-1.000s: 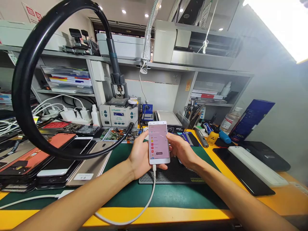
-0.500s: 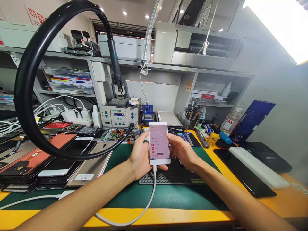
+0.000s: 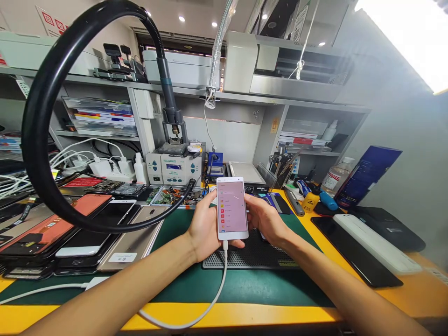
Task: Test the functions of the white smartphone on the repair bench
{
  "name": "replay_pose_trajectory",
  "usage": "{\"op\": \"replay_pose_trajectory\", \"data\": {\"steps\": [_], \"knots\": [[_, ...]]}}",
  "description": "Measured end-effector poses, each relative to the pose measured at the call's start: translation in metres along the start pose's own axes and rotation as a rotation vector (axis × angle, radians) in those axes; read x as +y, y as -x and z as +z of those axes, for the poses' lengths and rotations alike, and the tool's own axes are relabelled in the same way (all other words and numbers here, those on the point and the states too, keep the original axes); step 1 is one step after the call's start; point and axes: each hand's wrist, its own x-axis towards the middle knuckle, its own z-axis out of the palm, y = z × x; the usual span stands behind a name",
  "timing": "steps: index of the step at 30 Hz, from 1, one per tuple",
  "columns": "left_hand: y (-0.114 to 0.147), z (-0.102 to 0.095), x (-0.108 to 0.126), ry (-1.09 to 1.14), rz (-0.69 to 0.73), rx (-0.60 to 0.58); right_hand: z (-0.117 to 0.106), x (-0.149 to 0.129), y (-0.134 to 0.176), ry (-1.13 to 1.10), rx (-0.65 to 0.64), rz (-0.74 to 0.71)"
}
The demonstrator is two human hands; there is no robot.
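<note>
A white smartphone [image 3: 232, 209] stands tilted toward me, its lit pinkish screen showing a list with small coloured icons. My left hand [image 3: 205, 228] cradles it from the left and beneath, with the thumb along the left edge and fingertips showing below. At the phone's right edge, my right hand [image 3: 266, 218] is closed on it, thumb by the screen's side and the other fingers partly hidden behind. A white charging cable [image 3: 224, 275] is plugged into the phone's bottom end and loops down to the left. Under the hands lies a black perforated pad [image 3: 245, 259].
Stacked phones [image 3: 94, 233] lie at left, below a thick black hose [image 3: 30, 130]. A soldering station [image 3: 175, 167] and a tray of small parts [image 3: 171, 196] stand behind. On the right are a yellow bottle [image 3: 311, 200], a black panel [image 3: 353, 249] and a white bar [image 3: 376, 242].
A small dark pop-up near the bottom of the phone's screen has disappeared. Both hands and the phone hold almost the same position.
</note>
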Motion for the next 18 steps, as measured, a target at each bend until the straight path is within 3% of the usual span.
{"op": "replay_pose_trajectory", "data": {"steps": [18], "knots": [[0.0008, 0.0032, -0.0002, -0.014, 0.005, 0.043, -0.0033, -0.0017, -0.0008, 0.099, -0.026, -0.043]]}}
